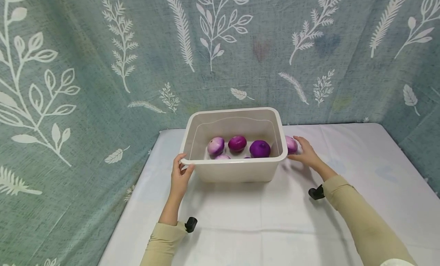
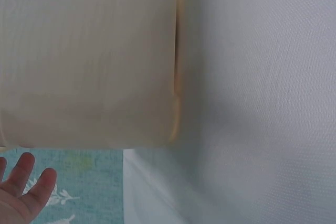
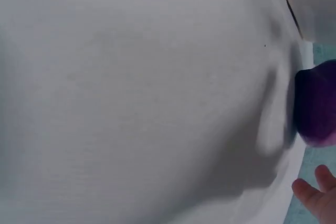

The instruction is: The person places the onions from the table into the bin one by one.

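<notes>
A pale grey plastic bin (image 1: 237,170) stands at the back of the table with several purple onions inside, among them a dark one (image 1: 259,149), a magenta one (image 1: 237,143) and a paler one (image 1: 215,146). My left hand (image 1: 180,178) holds the bin's front left corner, thumb at the front rim and fingers round the side. Outside the right wall is another purple onion (image 1: 291,144), partly hidden by the bin. My right hand (image 1: 307,155) is beside it, fingers and thumb spread. The right wrist view shows fingertips (image 3: 302,187) apart from this onion (image 3: 317,103).
A white cloth covers the table (image 1: 237,231). Behind it and at the sides hangs a green leaf-patterned curtain (image 1: 237,79). Small black devices are at the left wrist (image 1: 191,224) and right wrist (image 1: 316,192).
</notes>
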The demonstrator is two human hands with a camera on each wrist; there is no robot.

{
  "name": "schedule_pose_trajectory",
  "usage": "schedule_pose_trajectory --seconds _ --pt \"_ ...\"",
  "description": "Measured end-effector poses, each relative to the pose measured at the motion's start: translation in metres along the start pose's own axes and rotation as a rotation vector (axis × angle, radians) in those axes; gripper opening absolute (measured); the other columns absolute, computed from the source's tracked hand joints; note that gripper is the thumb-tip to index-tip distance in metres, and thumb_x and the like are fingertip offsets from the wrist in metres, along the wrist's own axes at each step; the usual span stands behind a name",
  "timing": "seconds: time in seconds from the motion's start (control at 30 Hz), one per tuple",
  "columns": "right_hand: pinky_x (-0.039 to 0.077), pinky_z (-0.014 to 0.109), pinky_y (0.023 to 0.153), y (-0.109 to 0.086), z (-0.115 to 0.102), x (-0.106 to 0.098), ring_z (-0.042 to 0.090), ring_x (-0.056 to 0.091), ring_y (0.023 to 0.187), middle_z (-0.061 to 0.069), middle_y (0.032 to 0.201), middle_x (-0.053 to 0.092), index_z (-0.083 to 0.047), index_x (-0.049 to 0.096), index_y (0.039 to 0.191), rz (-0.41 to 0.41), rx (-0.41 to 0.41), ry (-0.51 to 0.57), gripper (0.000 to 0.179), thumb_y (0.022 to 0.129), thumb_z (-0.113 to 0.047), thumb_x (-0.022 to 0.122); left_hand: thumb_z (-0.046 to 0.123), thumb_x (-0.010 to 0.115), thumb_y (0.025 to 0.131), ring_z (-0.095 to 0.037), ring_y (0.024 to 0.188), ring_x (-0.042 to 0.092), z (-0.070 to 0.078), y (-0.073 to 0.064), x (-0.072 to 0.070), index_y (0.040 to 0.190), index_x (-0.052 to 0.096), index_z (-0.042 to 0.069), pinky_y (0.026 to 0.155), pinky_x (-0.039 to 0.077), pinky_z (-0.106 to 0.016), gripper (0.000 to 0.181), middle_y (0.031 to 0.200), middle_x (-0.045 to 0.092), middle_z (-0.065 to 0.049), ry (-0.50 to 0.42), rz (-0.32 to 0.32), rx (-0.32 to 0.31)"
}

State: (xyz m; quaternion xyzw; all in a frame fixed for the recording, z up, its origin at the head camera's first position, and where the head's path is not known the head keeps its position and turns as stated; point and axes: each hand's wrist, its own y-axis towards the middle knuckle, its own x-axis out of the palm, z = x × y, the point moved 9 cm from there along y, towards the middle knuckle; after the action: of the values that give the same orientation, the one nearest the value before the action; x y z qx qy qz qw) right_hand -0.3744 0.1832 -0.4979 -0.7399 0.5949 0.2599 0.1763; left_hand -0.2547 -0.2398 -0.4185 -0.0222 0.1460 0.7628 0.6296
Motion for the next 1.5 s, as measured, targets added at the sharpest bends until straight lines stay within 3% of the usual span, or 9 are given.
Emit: schedule_pose_trajectory --seconds 0.1,0.27,0.5,0.7,0.9,1.13,1.37,1.5 --pt "0.012 0.065 0.101 0.012 -0.008 0.003 0.052 0.013 0.130 0.035 0.142 0.014 0.005 0.028 0.137 0.007 -0.070 -0.076 0.081 0.073 -0.017 0.071 0.004 0.054 0.090 -0.008 0.096 0.051 -0.006 0.002 -0.002 0.131 0.032 0.004 0.078 0.042 -0.014 0.046 0.127 0.044 -0.023 -0.008 0.002 -0.007" --pt "0.012 0.065 0.100 0.027 -0.008 0.013 0.055 0.015 0.127 0.036 0.141 0.016 0.005 0.033 0.134 -0.027 -0.109 -0.124 0.077 0.069 -0.018 0.068 0.007 0.055 0.090 -0.016 0.096 0.052 -0.023 0.007 -0.003 0.133 0.033 0.008 0.078 0.044 -0.016 0.048 0.126 0.046 -0.021 -0.013 0.003 -0.013" --pt "0.027 0.059 0.098 0.035 -0.007 0.015 0.045 0.037 0.118 0.031 0.127 0.041 0.007 0.043 0.125 0.009 -0.158 -0.120 0.065 0.071 -0.013 0.071 0.008 0.055 0.090 -0.018 0.097 0.052 -0.026 0.008 -0.004 0.133 0.033 0.010 0.078 0.044 -0.016 0.049 0.126 0.045 -0.021 -0.011 0.013 0.019" --pt "0.027 0.058 0.099 0.030 -0.002 0.010 0.044 0.037 0.117 0.029 0.126 0.042 0.004 0.041 0.126 0.007 -0.131 -0.074 0.064 0.072 -0.009 0.072 0.003 0.054 0.090 -0.021 0.098 0.052 -0.016 0.003 -0.004 0.132 0.033 0.006 0.078 0.044 -0.016 0.047 0.121 0.049 -0.018 -0.006 0.015 -0.006" --pt "0.027 0.059 0.099 0.022 0.008 0.007 0.045 0.036 0.118 0.030 0.127 0.039 0.003 0.039 0.127 0.012 -0.083 -0.067 0.064 0.072 -0.004 0.071 0.002 0.053 0.090 -0.032 0.103 0.049 -0.001 -0.001 -0.001 0.131 0.032 0.001 0.077 0.043 -0.014 0.047 0.122 0.047 -0.022 0.003 0.006 -0.008" --pt "0.027 0.060 0.098 0.010 0.018 0.003 0.046 0.036 0.118 0.030 0.128 0.038 0.001 0.035 0.131 -0.002 -0.028 -0.082 0.068 0.072 -0.004 0.070 0.006 0.056 0.089 -0.019 0.098 0.053 -0.020 0.005 -0.003 0.131 0.034 0.008 0.077 0.044 -0.015 0.047 0.122 0.048 -0.020 -0.020 0.010 0.014" --pt "0.028 0.060 0.098 -0.003 0.025 -0.002 0.046 0.037 0.118 0.029 0.132 0.036 -0.002 0.031 0.133 -0.016 0.046 -0.023 0.072 0.073 -0.007 0.071 0.006 0.055 0.090 -0.027 0.100 0.052 -0.023 0.008 -0.003 0.132 0.034 0.009 0.078 0.044 -0.015 0.047 0.122 0.049 -0.019 -0.006 0.016 0.030" --pt "0.028 0.060 0.098 -0.009 0.031 -0.006 0.048 0.036 0.120 0.031 0.135 0.034 -0.006 0.027 0.136 -0.040 0.115 0.022 0.076 0.075 -0.011 0.070 0.007 0.056 0.090 -0.020 0.098 0.053 -0.028 0.009 -0.004 0.131 0.035 0.009 0.078 0.044 -0.015 0.047 0.120 0.049 -0.017 0.000 0.019 0.043"
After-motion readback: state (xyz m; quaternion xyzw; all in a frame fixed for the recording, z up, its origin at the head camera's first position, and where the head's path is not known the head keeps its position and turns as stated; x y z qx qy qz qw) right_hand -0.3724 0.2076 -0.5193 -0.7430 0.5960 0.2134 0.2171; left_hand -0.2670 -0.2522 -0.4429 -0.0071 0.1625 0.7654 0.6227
